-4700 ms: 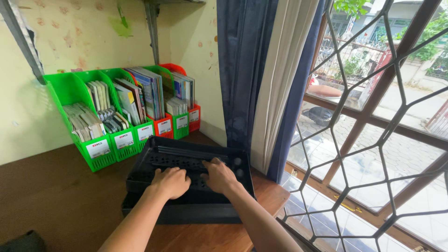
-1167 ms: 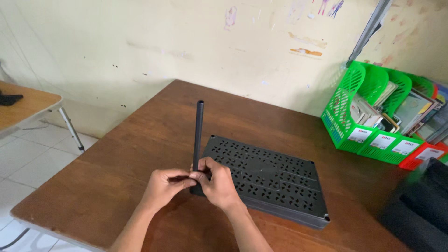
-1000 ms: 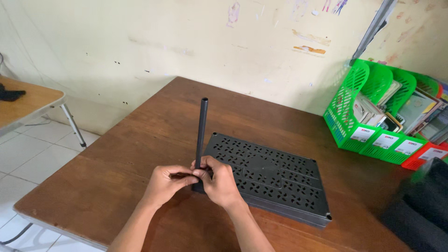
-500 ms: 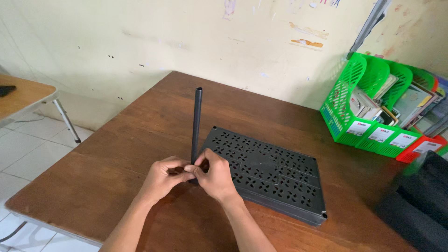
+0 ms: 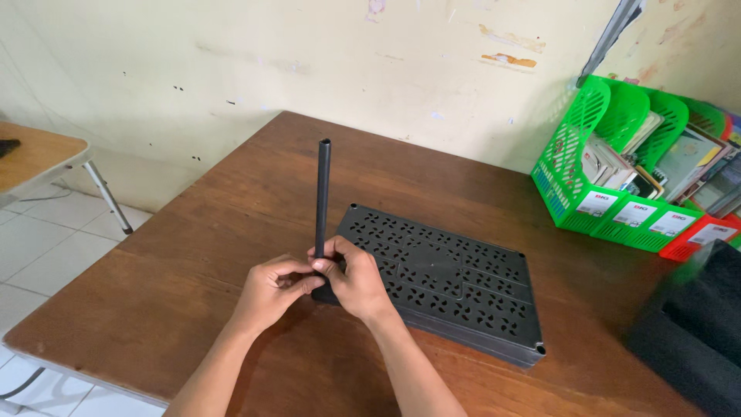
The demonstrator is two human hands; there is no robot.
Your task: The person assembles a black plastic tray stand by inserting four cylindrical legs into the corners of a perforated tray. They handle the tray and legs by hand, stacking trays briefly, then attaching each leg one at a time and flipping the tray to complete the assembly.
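Black tube (image 5: 323, 189) stands upright, long axis vertical, rising straight above both hands. Left hand (image 5: 268, 289) and right hand (image 5: 356, 279) clamp its base together at the near-left corner of the perforated black panel (image 5: 451, 278) (1 tube only).

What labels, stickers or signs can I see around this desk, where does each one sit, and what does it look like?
White label: low on the front of the nearest green file holder, rectangular with a small red mark.
White label: front of the next green holder, same look.
White label: front of the third green holder, same look.
White label: front of the red file holder at far right.
Orange paper scrap: torn remnant stuck on the cream wall.
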